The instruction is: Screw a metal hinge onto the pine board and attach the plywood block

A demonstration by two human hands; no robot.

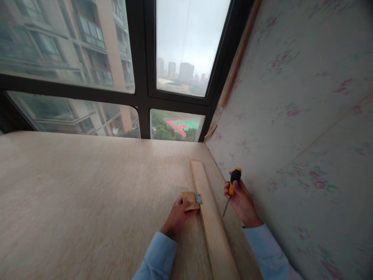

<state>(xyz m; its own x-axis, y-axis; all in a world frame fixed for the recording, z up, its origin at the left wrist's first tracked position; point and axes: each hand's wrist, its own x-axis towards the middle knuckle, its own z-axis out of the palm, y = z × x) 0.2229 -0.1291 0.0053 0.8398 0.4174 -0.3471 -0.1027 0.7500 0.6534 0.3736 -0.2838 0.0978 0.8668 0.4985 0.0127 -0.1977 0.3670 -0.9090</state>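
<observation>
The left hand is closed on a small wooden block, thumb on top, holding it beside the long board. A metal hinge sits where the two meet. The right hand grips a screwdriver by its yellow-and-black handle, its tip pointing down and apart from the hinge. Board and block are on the stone-look ledge, near the papered wall. For good control, the block probably wants firm, level support, and the screwdriver an upright shaft over any screw it meets.
</observation>
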